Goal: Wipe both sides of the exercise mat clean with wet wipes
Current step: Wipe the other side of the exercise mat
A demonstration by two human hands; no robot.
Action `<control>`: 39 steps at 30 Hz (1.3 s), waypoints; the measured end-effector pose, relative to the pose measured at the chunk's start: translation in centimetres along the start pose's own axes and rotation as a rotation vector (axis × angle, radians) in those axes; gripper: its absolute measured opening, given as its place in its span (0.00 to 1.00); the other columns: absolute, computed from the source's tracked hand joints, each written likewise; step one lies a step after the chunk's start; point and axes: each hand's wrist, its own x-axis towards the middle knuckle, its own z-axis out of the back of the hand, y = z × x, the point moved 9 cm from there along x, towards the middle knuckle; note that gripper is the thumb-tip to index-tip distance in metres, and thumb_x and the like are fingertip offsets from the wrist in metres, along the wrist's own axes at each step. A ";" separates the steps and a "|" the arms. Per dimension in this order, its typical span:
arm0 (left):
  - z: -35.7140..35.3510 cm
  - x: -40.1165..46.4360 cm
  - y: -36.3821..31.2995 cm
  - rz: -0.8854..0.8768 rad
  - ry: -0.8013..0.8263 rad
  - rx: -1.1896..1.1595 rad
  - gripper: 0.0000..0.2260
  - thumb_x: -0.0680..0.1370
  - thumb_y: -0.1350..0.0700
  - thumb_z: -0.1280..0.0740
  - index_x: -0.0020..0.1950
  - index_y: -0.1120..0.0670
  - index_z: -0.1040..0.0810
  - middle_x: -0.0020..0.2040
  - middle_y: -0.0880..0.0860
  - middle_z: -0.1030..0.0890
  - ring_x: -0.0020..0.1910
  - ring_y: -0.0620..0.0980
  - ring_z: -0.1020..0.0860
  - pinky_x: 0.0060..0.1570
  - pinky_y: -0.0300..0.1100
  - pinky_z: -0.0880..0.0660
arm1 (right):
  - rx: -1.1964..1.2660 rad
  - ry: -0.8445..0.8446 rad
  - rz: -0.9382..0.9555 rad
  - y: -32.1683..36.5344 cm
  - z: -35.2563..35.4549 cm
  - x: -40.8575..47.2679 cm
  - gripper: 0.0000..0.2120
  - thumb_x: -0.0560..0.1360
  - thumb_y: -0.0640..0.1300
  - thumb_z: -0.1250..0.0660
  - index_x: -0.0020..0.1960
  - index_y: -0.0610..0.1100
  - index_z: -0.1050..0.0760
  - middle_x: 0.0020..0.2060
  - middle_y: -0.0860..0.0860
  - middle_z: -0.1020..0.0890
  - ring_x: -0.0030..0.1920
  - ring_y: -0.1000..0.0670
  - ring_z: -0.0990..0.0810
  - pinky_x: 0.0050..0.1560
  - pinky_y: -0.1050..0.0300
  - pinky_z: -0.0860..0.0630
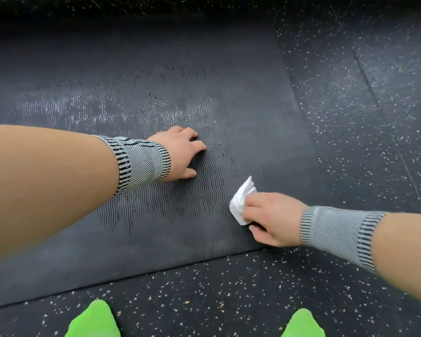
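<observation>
Mat [241, 132] lay flat on the speckled rubber floor [350, 98], dark grey with a wavy ribbed texture and pale streaks across its middle. The left hand [180, 152] rested on it with fingers bent, tips and thumb pressing the surface, holding nothing, while the right hand [270, 218], nearer the mat's front right corner, pinched a crumpled white wet wipe [242, 203] against the mat. Both wrists wore grey knitted bands, and two bright green toes [95, 319] showed at the bottom edge.
</observation>
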 end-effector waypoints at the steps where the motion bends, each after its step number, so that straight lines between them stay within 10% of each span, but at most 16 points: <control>1: 0.2 0.0 0.0 -0.003 -0.007 -0.001 0.30 0.76 0.38 0.36 0.75 0.43 0.40 0.74 0.51 0.40 0.72 0.55 0.38 0.65 0.55 0.30 | 0.016 -0.017 0.006 0.1 -0.1 -0.4 0.07 0.73 0.46 0.36 0.43 0.43 0.25 0.41 0.48 0.26 0.34 0.46 0.26 0.34 0.59 0.29; 12: 0.1 0.0 0.4 -0.006 -0.026 -0.028 0.28 0.78 0.41 0.37 0.75 0.41 0.41 0.74 0.49 0.41 0.71 0.54 0.39 0.64 0.53 0.29 | 0.063 -0.130 -0.050 -1.6 1.2 2.2 0.08 0.77 0.41 0.38 0.54 0.41 0.26 0.61 0.45 0.29 0.43 0.41 0.24 0.41 0.52 0.25; 30: 1.3 1.0 1.3 0.001 -0.137 -0.092 0.21 0.79 0.42 0.39 0.71 0.45 0.32 0.68 0.48 0.33 0.63 0.53 0.32 0.61 0.48 0.30 | 0.038 -0.379 -0.136 -3.1 3.6 2.6 0.23 0.67 0.61 0.30 0.50 0.44 0.19 0.45 0.46 0.21 0.43 0.43 0.24 0.42 0.50 0.23; 39: 1.0 1.4 2.1 -0.006 -0.211 -0.128 0.22 0.78 0.44 0.37 0.71 0.47 0.32 0.70 0.49 0.35 0.67 0.53 0.35 0.65 0.51 0.31 | 0.077 -0.364 -0.059 -4.4 5.7 6.1 0.05 0.74 0.39 0.32 0.46 0.37 0.21 0.42 0.40 0.23 0.41 0.40 0.25 0.38 0.46 0.25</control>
